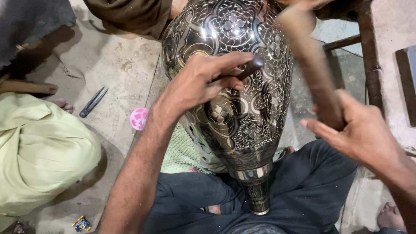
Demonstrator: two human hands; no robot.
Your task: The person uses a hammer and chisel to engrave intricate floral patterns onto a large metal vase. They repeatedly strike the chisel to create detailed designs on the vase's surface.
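Left hand [203, 80] lies over the flank of the engraved metal vase [236, 104], fingers curled round a thin dark chisel [248, 69] whose tip points toward the vase's patterned surface; the palm and heel of the hand rest on the metal itself. Right hand [362, 132] is clenched about the lower end of a wooden mallet [310, 60], off to the vase's right and clear of it; the mallet is blurred and slants up toward the top edge, its head above and to the right of the chisel.

The vase lies tilted across the person's lap, its narrow foot toward the body and resting on dark trousers [303, 190], its wide belly stretching away beneath the left hand; a pale green knitted cloth [182, 151] sits under its left side.

On the concrete floor [121, 65] to the left lie a pair of dark metal dividers [92, 102] and a small pink round object [139, 118]; a person in pale yellow-green clothing [39, 151] sits further left.
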